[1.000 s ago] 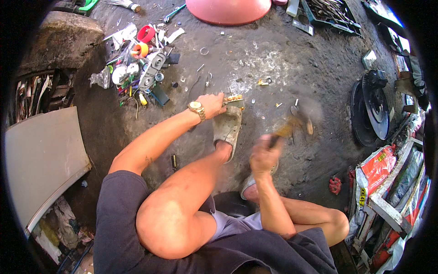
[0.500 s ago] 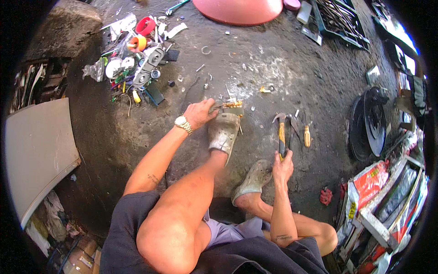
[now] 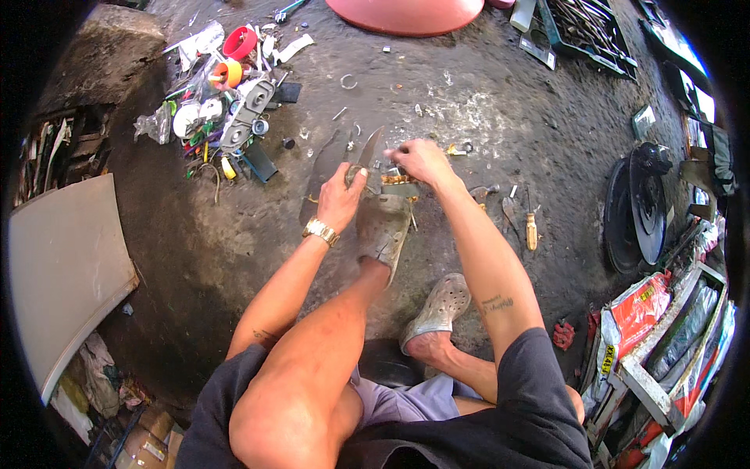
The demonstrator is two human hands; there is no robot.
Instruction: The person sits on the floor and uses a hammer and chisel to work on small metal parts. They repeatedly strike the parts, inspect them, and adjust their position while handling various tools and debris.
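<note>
My left hand (image 3: 339, 197) is closed round the handle of a knife (image 3: 370, 148), whose blade points up and away from me. Just right of it, my right hand (image 3: 426, 162) has its fingers drawn together above a small gold-coloured metal piece (image 3: 395, 180). Whatever those fingers hold is too small and blurred to make out. The piece rests on a grey block (image 3: 400, 190) at the toe of my left clog (image 3: 383, 227). Partly behind my right forearm lies a hammer (image 3: 486, 190), with pliers (image 3: 510, 213) and a yellow-handled screwdriver (image 3: 531, 232) to its right.
A heap of plastic and metal scrap (image 3: 234, 117) lies at the far left, near a beige panel (image 3: 70, 266). Beyond is a pink basin (image 3: 406, 16); a crate of metal rods (image 3: 590, 35) stands far right. Black round parts (image 3: 633, 211) and a white frame (image 3: 648, 387) are at the right.
My right hand has let go of the hammer, which now lies on the ground, and has moved up and left to the gold-coloured piece. The knife blade in my left hand has swung upward.
</note>
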